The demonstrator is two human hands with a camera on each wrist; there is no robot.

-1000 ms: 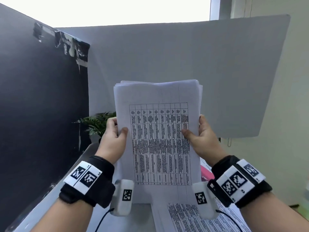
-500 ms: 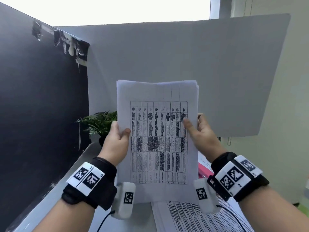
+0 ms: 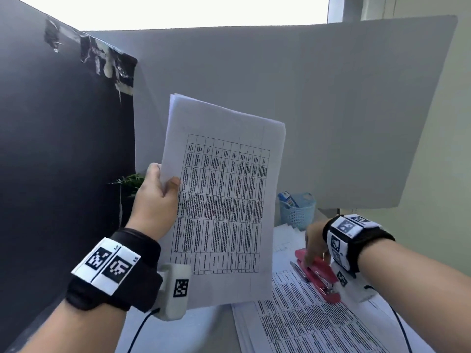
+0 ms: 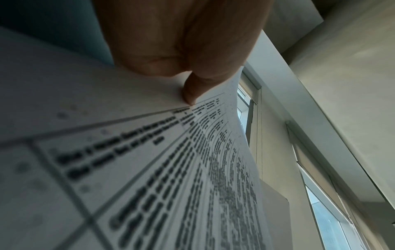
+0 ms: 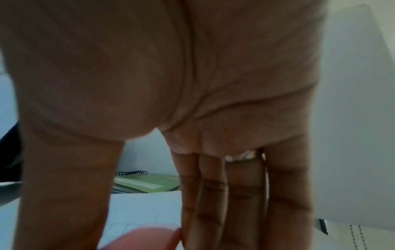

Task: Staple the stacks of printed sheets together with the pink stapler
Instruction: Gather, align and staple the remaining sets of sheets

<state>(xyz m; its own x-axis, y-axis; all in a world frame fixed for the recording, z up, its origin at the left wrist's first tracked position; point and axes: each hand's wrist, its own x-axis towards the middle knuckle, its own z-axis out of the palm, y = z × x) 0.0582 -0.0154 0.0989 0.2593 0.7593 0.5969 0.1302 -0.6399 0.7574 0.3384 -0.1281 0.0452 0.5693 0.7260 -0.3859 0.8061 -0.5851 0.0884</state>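
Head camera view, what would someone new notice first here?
Probably the stack of printed sheets, held up tilted at centre by the left hand alone. Next, the pink stapler at lower right, lying on more printed pages on the desk, with the right hand reaching down onto it.

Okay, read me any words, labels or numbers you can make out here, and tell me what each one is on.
Held stack of printed sheets: a table of text, too blurred to read in the head or left wrist view.
Printed sheets on the desk: text too small to read.
Wristband markers: black-and-white codes; the tiny letters beside them are illegible.
Pink stapler: no visible label.
Box in the blue basket: print unreadable.
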